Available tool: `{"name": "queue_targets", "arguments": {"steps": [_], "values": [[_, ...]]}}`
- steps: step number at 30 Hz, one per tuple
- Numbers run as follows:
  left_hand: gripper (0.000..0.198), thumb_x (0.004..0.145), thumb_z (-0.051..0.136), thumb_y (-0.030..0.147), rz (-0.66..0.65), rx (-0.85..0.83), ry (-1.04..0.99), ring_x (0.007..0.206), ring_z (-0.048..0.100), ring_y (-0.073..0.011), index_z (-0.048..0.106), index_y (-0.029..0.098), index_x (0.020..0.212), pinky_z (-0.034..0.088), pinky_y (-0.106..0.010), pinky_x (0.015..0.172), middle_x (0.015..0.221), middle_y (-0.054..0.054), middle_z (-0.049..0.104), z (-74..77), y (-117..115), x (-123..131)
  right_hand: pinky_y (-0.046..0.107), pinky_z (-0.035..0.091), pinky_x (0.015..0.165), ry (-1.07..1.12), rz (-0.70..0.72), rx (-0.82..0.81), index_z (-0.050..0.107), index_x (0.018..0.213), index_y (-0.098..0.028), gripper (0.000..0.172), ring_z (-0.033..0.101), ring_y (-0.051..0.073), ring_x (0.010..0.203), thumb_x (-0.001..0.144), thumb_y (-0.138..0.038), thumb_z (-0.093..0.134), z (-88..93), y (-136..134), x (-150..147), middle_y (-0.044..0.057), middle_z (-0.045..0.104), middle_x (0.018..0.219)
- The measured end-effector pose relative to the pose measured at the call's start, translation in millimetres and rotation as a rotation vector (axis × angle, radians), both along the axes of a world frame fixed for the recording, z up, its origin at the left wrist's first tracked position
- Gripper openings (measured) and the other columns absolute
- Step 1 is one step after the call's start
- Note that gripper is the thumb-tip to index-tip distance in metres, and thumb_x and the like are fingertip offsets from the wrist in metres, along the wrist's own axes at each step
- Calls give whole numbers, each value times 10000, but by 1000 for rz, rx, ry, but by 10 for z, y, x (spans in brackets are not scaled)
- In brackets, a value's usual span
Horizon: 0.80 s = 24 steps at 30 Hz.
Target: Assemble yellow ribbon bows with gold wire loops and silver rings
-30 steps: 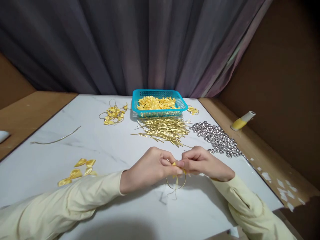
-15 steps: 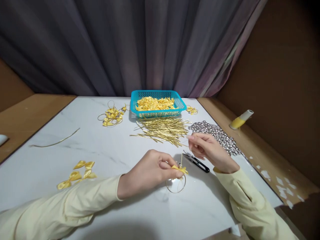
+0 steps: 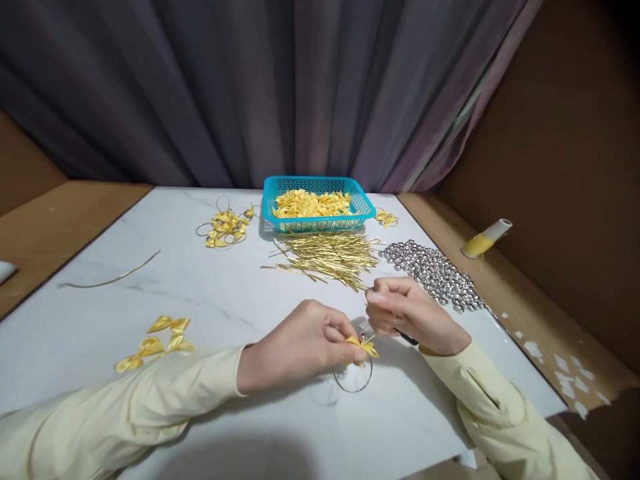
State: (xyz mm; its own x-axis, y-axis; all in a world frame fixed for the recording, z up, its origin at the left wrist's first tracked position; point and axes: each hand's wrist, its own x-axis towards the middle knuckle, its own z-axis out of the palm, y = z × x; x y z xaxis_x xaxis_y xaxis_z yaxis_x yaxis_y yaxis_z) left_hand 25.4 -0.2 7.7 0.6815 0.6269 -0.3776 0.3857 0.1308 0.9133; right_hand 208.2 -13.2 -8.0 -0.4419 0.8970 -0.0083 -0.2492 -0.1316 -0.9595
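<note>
Left hand (image 3: 307, 347) pinches yellow bow (image 3: 369, 347), gold ring (image 3: 353, 391) hanging below. Right hand (image 3: 415, 315) is curled nearby; cannot tell if it holds anything.

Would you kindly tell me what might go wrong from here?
The yellow bow, pinched in the left hand with a gold ring below, might slip or twist. The right hand could brush the silver beads beyond it and scatter some. It might also nudge the black tool it partly hides.
</note>
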Motion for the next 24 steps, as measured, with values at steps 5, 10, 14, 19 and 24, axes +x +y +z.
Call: {"name": "queue_targets", "arguments": {"steps": [5, 10, 14, 19, 24], "values": [[177, 659, 612, 283, -35, -1, 1, 473, 263, -61, 572, 112, 639, 204, -186, 431, 496, 60, 380, -20, 9, -10, 197, 260, 485, -383, 96, 173, 410, 726, -181, 338, 302, 62, 538, 638, -235, 732, 152, -94, 45, -57, 402, 655], [160, 662, 592, 273, -23, 27, 26, 485, 291, -68, 582, 113, 661, 212, -182, 435, 514, 43, 436, -41, 15, -19, 207, 255, 506, -687, 149, 483, 475, 881, -181, 250, 274, 80, 550, 722, -237, 660, 193, -120, 130, -56, 348, 658], [174, 672, 580, 278, -41, 35, 21, 485, 293, -70, 606, 111, 716, 230, -186, 445, 526, 34, 455, -76, 19, -30, 204, 281, 519, -863, 167, 662, 528, 823, -166, 50, 336, 83, 542, 786, -161, 561, 227, -148, 151, -44, 403, 614], [173, 684, 574, 278, -49, 45, 8, 488, 271, -69, 599, 113, 728, 230, -186, 445, 516, 43, 424, -80, 14, -27, 194, 311, 521, -870, 157, 693, 532, 796, -159, 13, 392, 76, 534, 802, -148, 530, 252, -165, 117, -27, 503, 631], [190, 695, 573, 302, -62, 81, 7, 486, 239, -67, 589, 113, 696, 214, -187, 436, 495, 55, 377, -106, 5, -32, 179, 337, 528, -873, 139, 696, 542, 772, -150, 77, 419, 68, 536, 770, -74, 526, 218, -174, 100, -19, 534, 643]]}}
